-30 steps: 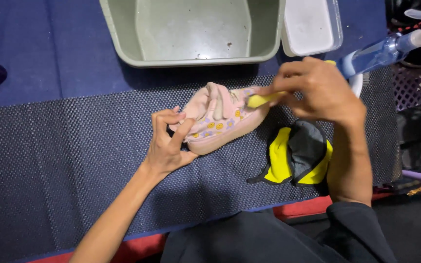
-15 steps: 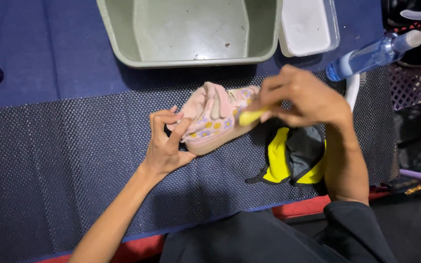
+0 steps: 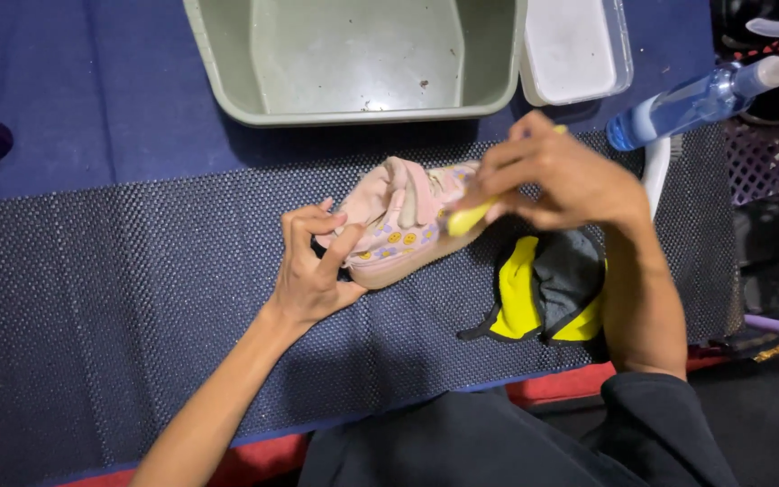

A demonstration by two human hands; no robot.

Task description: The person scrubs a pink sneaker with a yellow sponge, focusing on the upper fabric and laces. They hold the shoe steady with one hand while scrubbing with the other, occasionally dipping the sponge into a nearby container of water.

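A dark bumpy mat [image 3: 137, 298] covers the desk, and a small pink shoe [image 3: 398, 230] lies on it. I will tell where the other things are from the shoe.

Behind the shoe, farther from the person, sits a big green tub [image 3: 353, 54]. Just beside the tub is a white box [image 3: 574, 45]. Off to the shoe's right and a bit behind it lies a blue spray bottle [image 3: 687, 104].

Just to the right of the shoe, on the mat, lies a yellow and grey cloth [image 3: 547, 293].

The left hand [image 3: 313, 266] is at the shoe's left end. Its fingers are curled and clamped on the edge of the shoe, holding it on its side.

The right hand [image 3: 561, 180] is at the shoe's right end. Its fingers are pinched together on a small yellow brush [image 3: 466, 218]. The tip of the brush touches the side of the shoe, near the little yellow faces on it.
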